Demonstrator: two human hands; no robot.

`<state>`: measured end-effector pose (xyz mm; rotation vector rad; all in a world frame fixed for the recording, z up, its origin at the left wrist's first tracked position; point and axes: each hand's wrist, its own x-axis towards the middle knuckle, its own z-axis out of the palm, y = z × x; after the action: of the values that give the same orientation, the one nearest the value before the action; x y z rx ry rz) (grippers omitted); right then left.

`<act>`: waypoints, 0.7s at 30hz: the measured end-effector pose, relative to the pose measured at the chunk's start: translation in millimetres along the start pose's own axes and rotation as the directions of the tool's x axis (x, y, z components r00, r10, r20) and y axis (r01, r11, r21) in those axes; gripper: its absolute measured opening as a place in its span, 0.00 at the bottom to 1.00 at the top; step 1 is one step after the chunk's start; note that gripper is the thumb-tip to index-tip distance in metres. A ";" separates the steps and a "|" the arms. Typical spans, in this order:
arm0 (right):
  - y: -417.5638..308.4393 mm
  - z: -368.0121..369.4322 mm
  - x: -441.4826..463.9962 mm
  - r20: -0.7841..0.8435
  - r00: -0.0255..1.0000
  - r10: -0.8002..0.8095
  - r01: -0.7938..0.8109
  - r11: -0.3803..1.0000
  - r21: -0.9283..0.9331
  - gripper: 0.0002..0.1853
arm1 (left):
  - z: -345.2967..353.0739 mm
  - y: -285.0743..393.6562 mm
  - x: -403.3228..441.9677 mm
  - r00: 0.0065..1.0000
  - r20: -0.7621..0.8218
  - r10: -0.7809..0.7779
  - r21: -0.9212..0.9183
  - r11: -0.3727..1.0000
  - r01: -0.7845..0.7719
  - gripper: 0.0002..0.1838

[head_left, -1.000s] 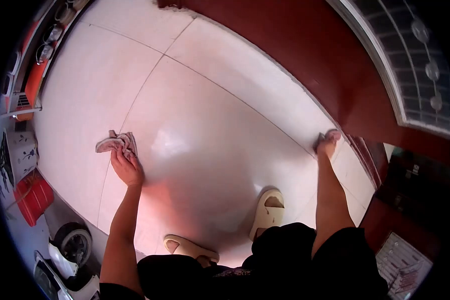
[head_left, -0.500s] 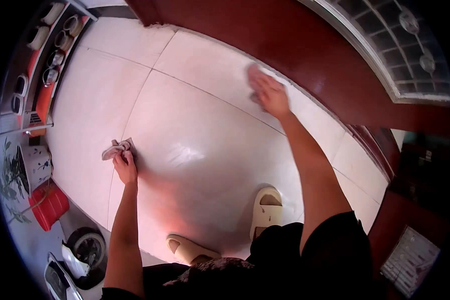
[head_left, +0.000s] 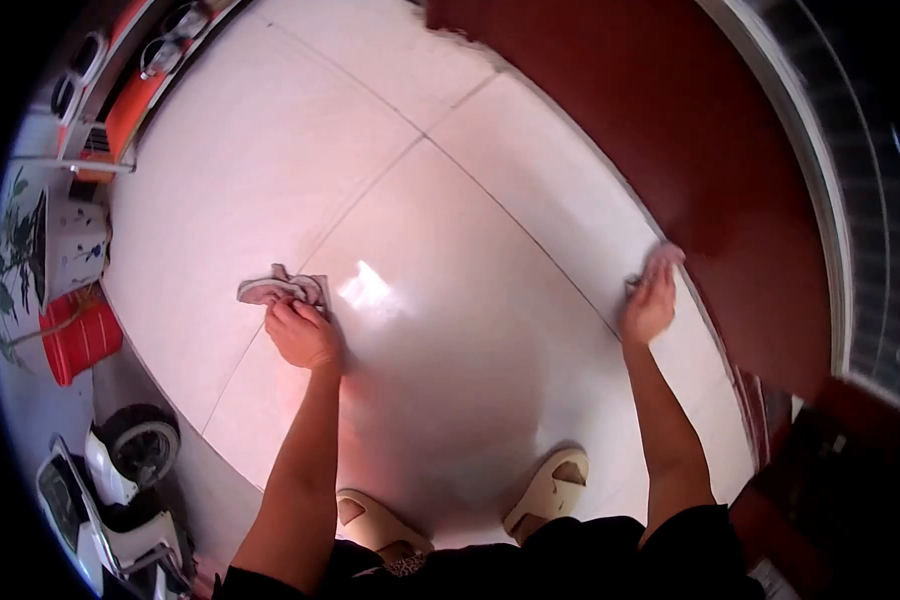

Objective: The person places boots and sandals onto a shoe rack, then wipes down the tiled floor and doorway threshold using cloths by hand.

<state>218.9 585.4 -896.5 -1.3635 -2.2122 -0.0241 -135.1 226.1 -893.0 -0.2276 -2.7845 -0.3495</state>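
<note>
Here, the left hand (head_left: pixel 305 335)'s fingers grasp a crumpled pinkish-grey fabric cloth (head_left: pixel 282 290) on the glossy pale tiled floor (head_left: pixel 450 250), well in from its left edge with the red ridged pot (head_left: pixel 82 335). The right hand (head_left: pixel 650 305) covers part of a blurred pinkish rag (head_left: pixel 664 256) near the right edge, beside a dark red panel (head_left: pixel 730 150), its clench unreadable; broad tile spreads between both hands.
</note>
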 end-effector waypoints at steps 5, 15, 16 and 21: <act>-144.9 105.7 101.2 0.073 0.954 -0.292 0.279 0.948 0.154 0.26 | -2.0 4.6 0.9 1.000 0.007 -0.006 0.013 1.000 0.006 0.11; -311.6 176.6 187.2 0.314 0.838 -0.445 0.369 0.888 0.275 0.22 | -5.8 7.9 6.3 1.000 0.024 -0.002 0.038 0.999 0.001 0.10; -309.7 176.2 179.1 0.276 0.769 -0.576 0.456 0.798 0.393 0.21 | -5.7 8.2 5.8 1.000 0.029 -0.004 0.033 0.999 0.003 0.10; -305.0 167.5 174.7 0.321 0.900 -0.295 -0.030 0.693 0.721 0.20 | -6.4 7.3 7.3 0.997 0.061 -0.036 0.023 0.999 0.034 0.11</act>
<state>-167.9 628.1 -883.3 -0.7871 -2.2515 1.0686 -138.6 232.3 -883.1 -0.1879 -2.8544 -0.3259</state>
